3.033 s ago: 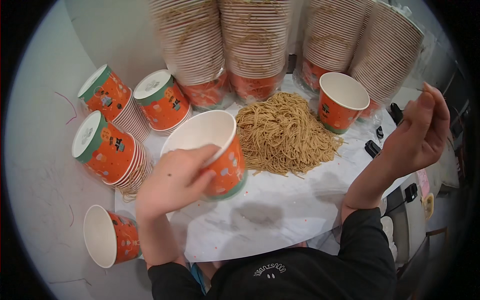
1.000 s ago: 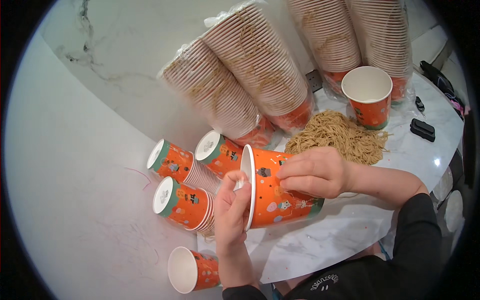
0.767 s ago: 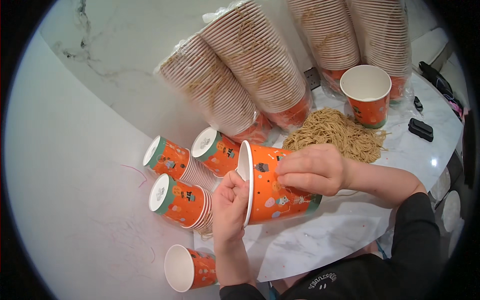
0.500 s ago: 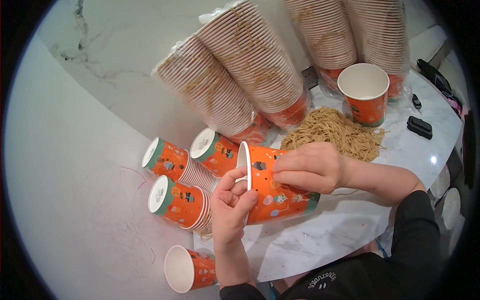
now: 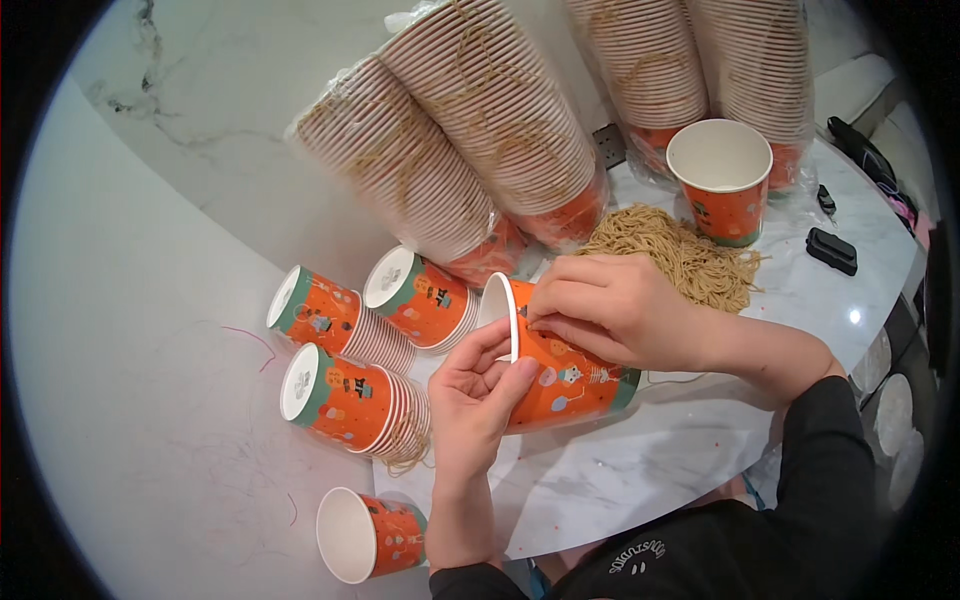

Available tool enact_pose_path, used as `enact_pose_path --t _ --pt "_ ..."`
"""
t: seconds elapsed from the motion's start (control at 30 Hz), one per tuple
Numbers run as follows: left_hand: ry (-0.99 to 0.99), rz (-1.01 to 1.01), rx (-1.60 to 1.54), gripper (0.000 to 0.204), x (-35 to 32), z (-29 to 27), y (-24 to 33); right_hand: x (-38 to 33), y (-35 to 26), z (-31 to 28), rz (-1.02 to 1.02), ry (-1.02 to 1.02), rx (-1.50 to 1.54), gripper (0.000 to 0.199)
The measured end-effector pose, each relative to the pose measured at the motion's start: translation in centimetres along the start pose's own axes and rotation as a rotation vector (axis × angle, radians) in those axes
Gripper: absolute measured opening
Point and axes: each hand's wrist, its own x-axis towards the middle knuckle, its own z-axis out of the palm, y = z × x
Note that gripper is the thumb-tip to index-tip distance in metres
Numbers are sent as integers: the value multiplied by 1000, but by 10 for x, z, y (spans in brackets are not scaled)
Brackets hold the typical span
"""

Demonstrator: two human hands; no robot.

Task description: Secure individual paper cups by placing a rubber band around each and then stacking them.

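Observation:
An orange paper cup [image 5: 560,385] with a white rim, green base band and small printed figures lies tilted in front of me, its mouth turned left. My left hand [image 5: 480,385] grips it at the rim, thumb on the outer wall and fingers toward the mouth. My right hand [image 5: 605,310] is closed in a pinch against the cup's upper side near the rim. What the pinch holds is hidden. A thin pale cord [image 5: 675,378] shows by the cup's base. Beyond my right hand lies a heap of tan cords [image 5: 690,258].
Several bagged cup stacks [image 5: 480,120] rise at the back. One upright cup [image 5: 720,185] stands behind the heap. Shorter inverted cup stacks [image 5: 360,400] lean at the left, near a cup on its side [image 5: 390,540]. A small black case [image 5: 832,251] lies at right.
My right hand has slid along the cup toward its rim, and its fingers have drawn into a tighter pinch. My left hand keeps its grip on the rim. The whole view has shifted slightly.

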Motion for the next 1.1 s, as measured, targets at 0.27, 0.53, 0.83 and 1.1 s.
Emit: enact_pose_path --t 0.27,0.53,0.83,1.1 --pt "-14 3 35 40 -1 1 1 -2 -3 -1 14 -20 -60 16" --pt "-1 -293 -372 26 10 -18 -11 -3 0 1 30 4 38 13" --pt "40 -144 -152 17 9 -8 -18 -8 2 3 105 -103 51 11" --pt "179 64 414 7 6 -5 -16 8 7 -23 612 -540 474 18"
